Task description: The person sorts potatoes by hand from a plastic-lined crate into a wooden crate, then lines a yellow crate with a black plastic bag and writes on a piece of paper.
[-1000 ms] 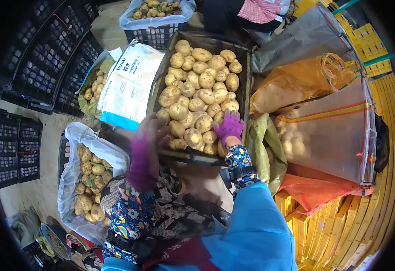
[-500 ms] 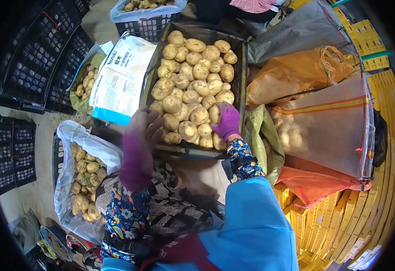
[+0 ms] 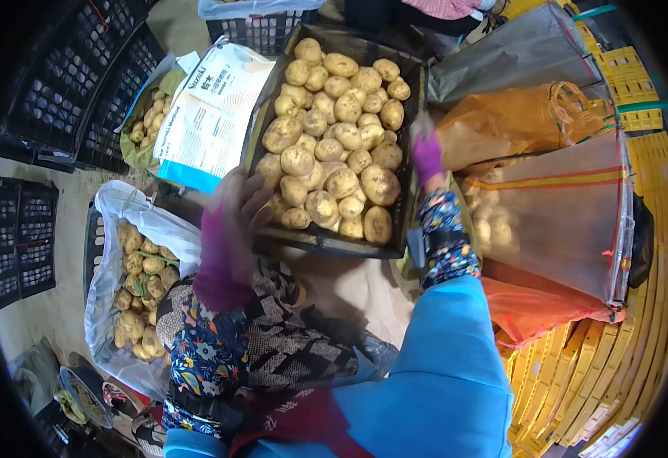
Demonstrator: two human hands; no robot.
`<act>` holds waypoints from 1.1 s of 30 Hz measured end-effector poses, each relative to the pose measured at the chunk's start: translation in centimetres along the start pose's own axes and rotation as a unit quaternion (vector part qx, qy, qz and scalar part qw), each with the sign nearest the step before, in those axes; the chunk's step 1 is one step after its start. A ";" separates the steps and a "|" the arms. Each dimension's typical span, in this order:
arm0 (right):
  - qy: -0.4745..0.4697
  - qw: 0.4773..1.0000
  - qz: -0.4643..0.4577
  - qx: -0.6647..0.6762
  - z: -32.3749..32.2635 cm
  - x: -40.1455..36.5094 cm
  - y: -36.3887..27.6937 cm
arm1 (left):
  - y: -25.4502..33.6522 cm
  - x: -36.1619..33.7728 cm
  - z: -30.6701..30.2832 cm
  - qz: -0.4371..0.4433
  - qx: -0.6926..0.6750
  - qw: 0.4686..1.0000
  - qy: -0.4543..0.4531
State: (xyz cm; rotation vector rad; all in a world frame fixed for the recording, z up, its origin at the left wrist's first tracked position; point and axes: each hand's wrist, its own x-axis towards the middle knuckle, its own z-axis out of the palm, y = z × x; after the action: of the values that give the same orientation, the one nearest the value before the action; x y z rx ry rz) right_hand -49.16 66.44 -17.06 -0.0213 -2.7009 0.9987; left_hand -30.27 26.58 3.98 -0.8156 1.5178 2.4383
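A dark crate (image 3: 315, 243) full of potatoes (image 3: 341, 145) stands in front of me. My left hand (image 3: 231, 217), in a purple glove with paler fingers, hovers at the crate's near left corner. Its fingers are apart and hold nothing, with the tips over the potatoes at that edge. At the right side of the crate, my right hand (image 3: 427, 156) is just outside the rim, near an olive-green sack and an orange mesh bag (image 3: 517, 118). Motion smears its fingers, so I cannot tell whether they hold anything.
A white-lined crate of potatoes (image 3: 141, 298) stands at my left. Beside the dark crate lies a printed white-and-blue bag (image 3: 215, 114). Black crates (image 3: 51, 69) are stacked at far left. A grey mesh sack (image 3: 555, 214) and yellow crates (image 3: 578, 374) line the right.
My right hand has left the potatoes and moved up and right, past the crate's rim. The potatoes at the near right corner lie differently. My left hand has barely moved.
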 end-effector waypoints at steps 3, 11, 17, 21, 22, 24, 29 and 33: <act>0.066 0.961 -0.124 -0.240 -3.5 1.0 -11.1 | -0.6 0.6 0.2 -0.018 -0.011 1.000 -0.002; -0.094 0.960 -0.035 -0.262 5.5 -8.3 -5.9 | -0.6 0.8 0.8 0.013 -0.023 0.999 -0.019; -0.087 0.989 -0.014 -0.120 6.2 -5.8 -9.7 | -0.5 0.3 0.3 -0.004 -0.009 1.000 -0.020; -0.062 0.973 -0.124 -0.183 9.6 -3.6 -12.9 | 0.3 0.0 0.5 -0.004 0.012 1.000 -0.029; -0.091 0.972 -0.111 -0.188 10.5 -2.8 -13.4 | 0.3 0.1 0.6 -0.004 0.007 1.000 -0.027; -0.124 0.975 -0.014 -0.182 10.6 -2.1 -13.3 | 0.1 0.5 0.8 -0.004 -0.003 1.000 -0.019; 0.007 0.872 0.286 0.397 9.9 1.8 -9.1 | -0.2 0.3 0.9 0.018 -0.008 0.999 -0.039; 0.043 0.922 0.214 0.319 7.4 4.3 -7.2 | -0.3 0.4 1.5 -0.017 -0.029 0.999 -0.032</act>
State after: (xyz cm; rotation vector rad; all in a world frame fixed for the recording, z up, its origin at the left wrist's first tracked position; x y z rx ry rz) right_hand -54.61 56.64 -16.86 -0.5323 -2.2031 1.9094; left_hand -31.06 27.94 4.05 -0.7594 1.4058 2.4689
